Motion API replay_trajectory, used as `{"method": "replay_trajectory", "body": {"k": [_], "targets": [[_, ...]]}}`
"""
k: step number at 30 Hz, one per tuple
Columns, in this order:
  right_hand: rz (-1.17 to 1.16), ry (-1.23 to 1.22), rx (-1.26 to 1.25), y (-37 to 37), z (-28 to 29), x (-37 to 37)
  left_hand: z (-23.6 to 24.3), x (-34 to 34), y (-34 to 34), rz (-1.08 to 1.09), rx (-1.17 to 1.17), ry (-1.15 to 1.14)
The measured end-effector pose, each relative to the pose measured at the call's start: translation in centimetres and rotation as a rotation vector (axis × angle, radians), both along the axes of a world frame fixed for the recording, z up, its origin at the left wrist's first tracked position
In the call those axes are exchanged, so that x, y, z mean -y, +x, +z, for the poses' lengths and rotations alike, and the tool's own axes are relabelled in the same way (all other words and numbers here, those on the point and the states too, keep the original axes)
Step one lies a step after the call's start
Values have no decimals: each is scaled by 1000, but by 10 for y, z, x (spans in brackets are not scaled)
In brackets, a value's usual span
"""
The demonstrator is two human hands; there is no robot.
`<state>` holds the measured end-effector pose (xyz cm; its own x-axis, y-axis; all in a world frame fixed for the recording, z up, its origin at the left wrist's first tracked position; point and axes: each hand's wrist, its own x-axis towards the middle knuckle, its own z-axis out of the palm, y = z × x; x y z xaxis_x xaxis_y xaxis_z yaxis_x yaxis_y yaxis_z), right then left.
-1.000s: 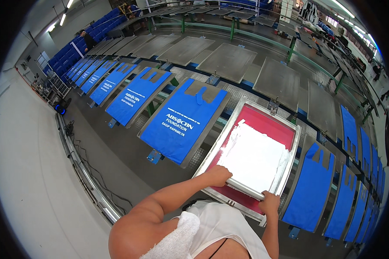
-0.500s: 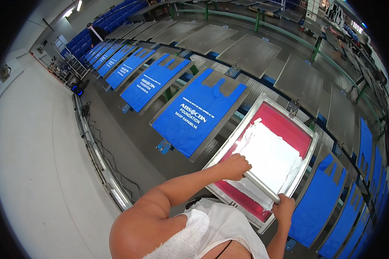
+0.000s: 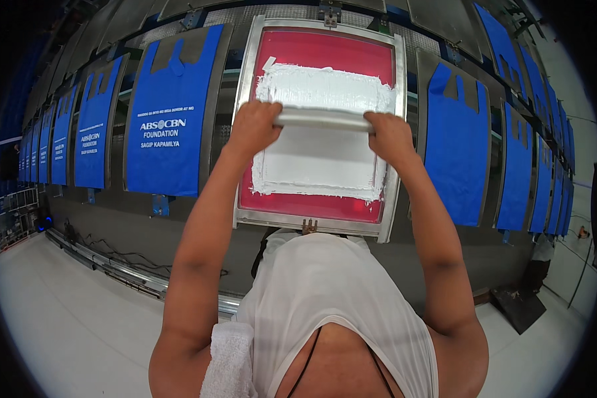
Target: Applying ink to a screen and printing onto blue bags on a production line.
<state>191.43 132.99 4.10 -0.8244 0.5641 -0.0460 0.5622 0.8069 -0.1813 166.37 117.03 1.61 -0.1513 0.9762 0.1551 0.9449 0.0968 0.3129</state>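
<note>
Straight in front of me lies a screen printing frame (image 3: 243, 79) with a metal rim and red mesh (image 3: 325, 45). White ink (image 3: 318, 159) covers the middle of the mesh in a rough rectangle. A squeegee (image 3: 325, 119) with a pale bar-shaped handle lies across the ink, towards the far half of it. My left hand (image 3: 255, 126) is closed round the handle's left end. Round its right end, my right hand (image 3: 391, 136) is wrapped. The squeegee's blade is hidden under the handle, and whatever lies beneath the frame is out of sight.
Left of the frame, a blue bag (image 3: 166, 156) with white print lies on a grey board, with several more printed bags beyond. To the right, a plain blue bag (image 3: 454, 159) heads another row. A metal rail (image 3: 119, 272) and cables run along the floor behind on the left.
My view has turned to face the frame squarely. Both hands have pushed the squeegee from the near edge of the ink to its far part, arms now stretched out.
</note>
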Motion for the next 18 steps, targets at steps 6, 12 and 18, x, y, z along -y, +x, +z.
{"method": "replay_trajectory", "body": {"k": [6, 12, 18], "targets": [[58, 248, -14, -3, -77, -19, -63, -22, 13, 56, -119, 145], [121, -6, -41, 43, -41, 28, -27, 56, 64, 39, 70, 17], [465, 111, -67, 6, 18, -6, 25, 105, 120, 283, 194, 25]]}}
